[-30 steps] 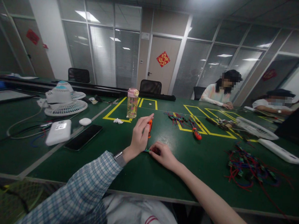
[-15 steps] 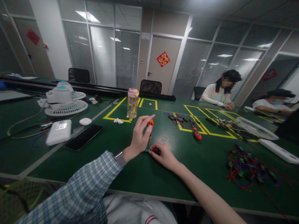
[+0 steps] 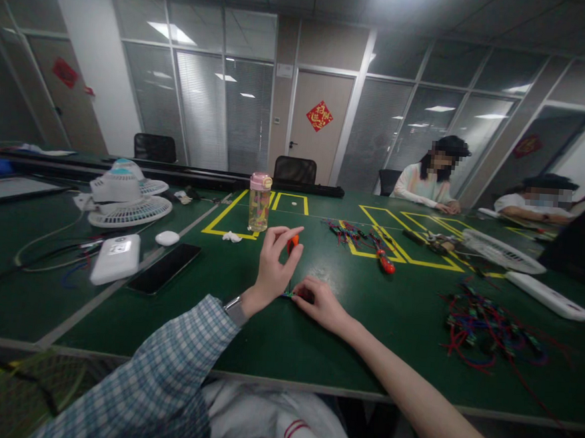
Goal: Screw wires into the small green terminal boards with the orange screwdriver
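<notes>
My left hand [image 3: 273, 264] is closed round an orange-handled screwdriver [image 3: 291, 243], held upright with its tip down on a small part [image 3: 288, 294] on the green table [image 3: 284, 338]. My right hand [image 3: 318, 303] lies on the table right beside it, fingers pinched on that small part, which is mostly hidden. A checked sleeve and a wristwatch show on my left arm.
A tangle of red and blue wires [image 3: 490, 329] lies at the right. A second orange screwdriver [image 3: 384, 261], a clear bottle [image 3: 259, 202], a black phone [image 3: 164, 267], a white box [image 3: 115, 258] and a white fan [image 3: 124, 197] stand further off. Two people sit at the far right.
My left hand's fingers have shifted round the screwdriver handle, which now shows a little higher and more covered. My right hand has stayed in place.
</notes>
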